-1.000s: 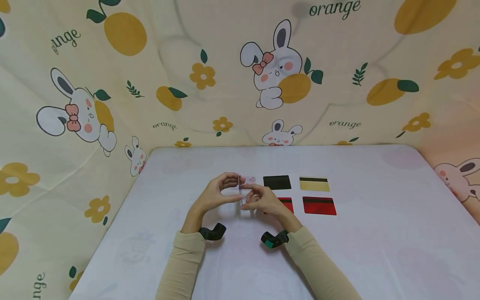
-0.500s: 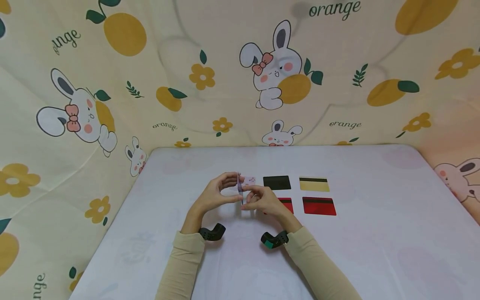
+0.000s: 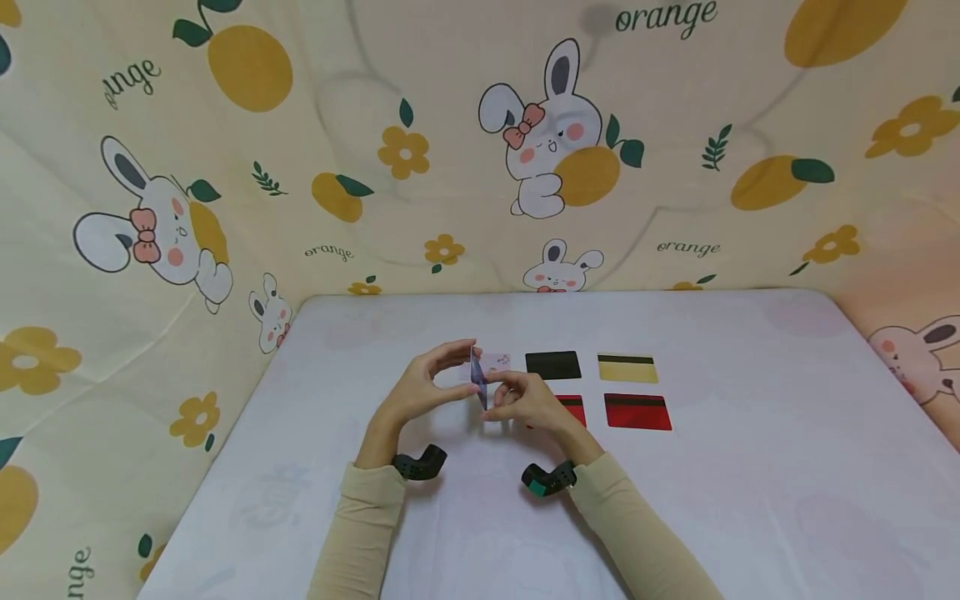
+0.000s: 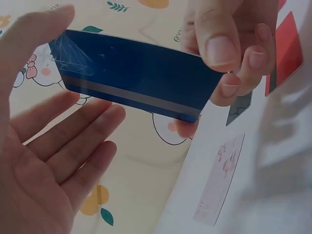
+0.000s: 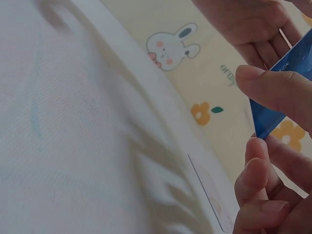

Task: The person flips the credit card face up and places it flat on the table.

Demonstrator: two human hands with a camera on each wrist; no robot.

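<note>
A blue card (image 4: 131,73) with a grey stripe along one long edge is held up between both hands. Near its left end shows a crinkled, clear, shiny patch. My left hand (image 3: 420,385) has its thumb at one corner and its fingers at the opposite long edge. With thumb and fingers, my right hand (image 3: 528,398) pinches the other end; in the right wrist view the right thumb (image 5: 278,92) lies over the card's corner. Behind the hands, a pale card with a pink print (image 3: 498,362) lies flat on the table.
A black card (image 3: 553,365) and a gold card with a dark stripe (image 3: 628,369) lie in the back row. In front are a red card (image 3: 639,412) and another red card (image 3: 574,408), partly behind the right hand. A patterned cloth (image 3: 450,167) hangs behind the white table (image 3: 750,467).
The left hand has shifted slightly left and up. The card has tilted, so more of its blue face shows in the head view; the right hand stays almost still.
</note>
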